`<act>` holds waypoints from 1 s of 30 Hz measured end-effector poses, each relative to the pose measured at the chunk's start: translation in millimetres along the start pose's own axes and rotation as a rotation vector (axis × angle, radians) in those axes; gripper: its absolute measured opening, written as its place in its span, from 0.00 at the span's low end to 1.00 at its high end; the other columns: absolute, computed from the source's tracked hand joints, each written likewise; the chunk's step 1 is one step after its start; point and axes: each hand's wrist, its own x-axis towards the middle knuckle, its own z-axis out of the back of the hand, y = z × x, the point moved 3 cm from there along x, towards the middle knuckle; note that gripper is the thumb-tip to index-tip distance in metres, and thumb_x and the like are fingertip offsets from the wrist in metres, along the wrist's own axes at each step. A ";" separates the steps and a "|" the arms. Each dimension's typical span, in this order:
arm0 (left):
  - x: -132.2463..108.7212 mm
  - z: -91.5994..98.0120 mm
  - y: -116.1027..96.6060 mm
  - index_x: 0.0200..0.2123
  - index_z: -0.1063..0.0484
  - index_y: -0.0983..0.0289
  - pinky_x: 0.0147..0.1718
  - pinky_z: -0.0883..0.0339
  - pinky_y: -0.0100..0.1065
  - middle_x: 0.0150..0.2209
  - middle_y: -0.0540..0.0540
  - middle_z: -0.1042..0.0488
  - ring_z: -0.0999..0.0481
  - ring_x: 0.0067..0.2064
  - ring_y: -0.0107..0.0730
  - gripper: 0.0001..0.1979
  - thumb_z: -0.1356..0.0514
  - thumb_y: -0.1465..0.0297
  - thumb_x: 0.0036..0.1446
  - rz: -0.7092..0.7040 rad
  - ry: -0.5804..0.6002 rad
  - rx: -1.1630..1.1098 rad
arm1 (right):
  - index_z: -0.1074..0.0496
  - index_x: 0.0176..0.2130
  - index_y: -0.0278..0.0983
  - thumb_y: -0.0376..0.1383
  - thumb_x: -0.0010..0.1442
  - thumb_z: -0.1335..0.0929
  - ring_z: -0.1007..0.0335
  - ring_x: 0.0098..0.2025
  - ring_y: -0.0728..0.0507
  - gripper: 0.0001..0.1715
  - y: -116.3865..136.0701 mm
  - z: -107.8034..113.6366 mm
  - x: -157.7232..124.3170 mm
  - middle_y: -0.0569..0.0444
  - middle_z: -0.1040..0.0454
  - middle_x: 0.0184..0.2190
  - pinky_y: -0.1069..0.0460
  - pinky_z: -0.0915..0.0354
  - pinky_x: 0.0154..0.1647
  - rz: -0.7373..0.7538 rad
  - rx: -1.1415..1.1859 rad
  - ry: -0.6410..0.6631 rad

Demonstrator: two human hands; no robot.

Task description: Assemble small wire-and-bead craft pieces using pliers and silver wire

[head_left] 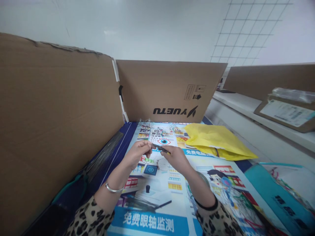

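Note:
My right hand (175, 157) is closed around the handles of dark pliers (159, 148) with a bit of yellow on them. The tip of the pliers reaches my left hand (141, 152), whose fingers are pinched together. Just under those fingers shows a short beaded string (147, 160) of small pale beads, apparently held in the pinch; its upper end is hidden. A thin, clear loop (162, 164) lies below the pliers, too faint to make out well.
Cardboard panels (169, 85) wall off the back and left. On the printed sheet (177, 203) are a yellow bag (216, 139), small clear packets (167, 131), dark thin strips (145, 204) and coloured strings (236, 200). A teal pouch (278, 196) sits right, grey wires (103, 155) left.

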 end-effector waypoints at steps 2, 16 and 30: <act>0.6 0.1 0.8 0.25 0.31 0.67 0.21 0.43 0.26 0.19 0.48 0.34 0.36 0.20 0.21 0.09 0.41 0.66 0.49 -0.006 -0.019 0.019 | 0.27 0.44 0.42 0.35 0.57 0.37 0.29 0.40 0.45 0.15 0.2 1.8 0.4 0.55 0.23 0.39 0.54 0.39 0.37 -0.011 -0.008 0.007; 0.6 2.2 -5.3 0.32 0.26 0.68 0.30 0.37 0.29 0.24 0.50 0.29 0.30 0.26 0.26 0.11 0.42 0.66 0.51 -0.210 -0.319 0.073 | 0.38 0.30 0.38 0.50 0.60 0.42 0.30 0.28 0.47 0.20 36.7 20.2 -20.3 0.55 0.28 0.26 0.54 0.39 0.27 -0.087 0.460 0.095; -10.2 -3.7 -13.8 0.32 0.27 0.66 0.36 0.38 0.30 0.28 0.52 0.27 0.29 0.34 0.30 0.11 0.45 0.65 0.55 -0.346 -0.379 0.197 | 0.35 0.30 0.34 0.53 0.55 0.37 0.30 0.24 0.49 0.24 37.1 13.4 -21.1 0.52 0.27 0.25 0.54 0.37 0.25 -0.154 0.853 0.277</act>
